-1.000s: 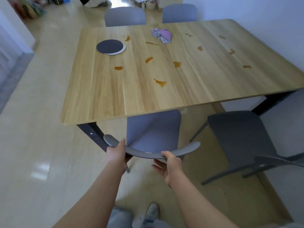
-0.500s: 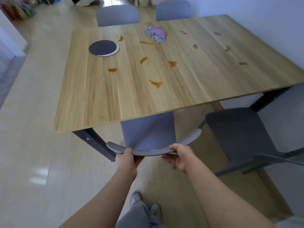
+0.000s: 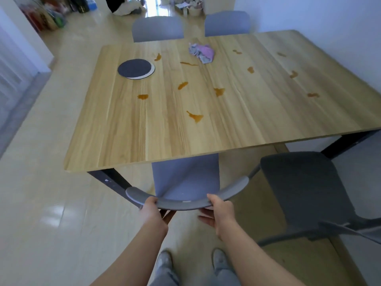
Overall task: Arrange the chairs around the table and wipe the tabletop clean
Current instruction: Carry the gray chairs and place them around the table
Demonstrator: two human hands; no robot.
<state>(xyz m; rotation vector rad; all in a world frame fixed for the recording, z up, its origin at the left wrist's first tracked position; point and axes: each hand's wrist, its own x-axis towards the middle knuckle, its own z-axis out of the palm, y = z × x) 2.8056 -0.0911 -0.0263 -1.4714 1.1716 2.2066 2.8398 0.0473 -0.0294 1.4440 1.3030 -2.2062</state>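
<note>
A grey chair (image 3: 185, 178) stands at the near edge of the wooden table (image 3: 206, 129), its seat partly under the tabletop. My left hand (image 3: 150, 211) grips the left part of its curved backrest. My right hand (image 3: 218, 211) grips the backrest to the right of centre. A second, darker grey chair (image 3: 303, 188) stands pulled out to the right, angled away from the table. Two more grey chairs (image 3: 157, 28) (image 3: 226, 23) sit at the far side. A crumpled purple cloth (image 3: 203, 53) lies on the tabletop among several orange-brown spills (image 3: 195, 116).
A round dark mat (image 3: 136, 69) lies on the table's far left. A white wall runs along the right side. Clutter (image 3: 51, 15) and a seated person (image 3: 125, 5) are on the floor beyond the table. Pale floor stretches to the left.
The chair I hold has slid further under the table, and I have stepped closer. Both hands keep their grip on the backrest.
</note>
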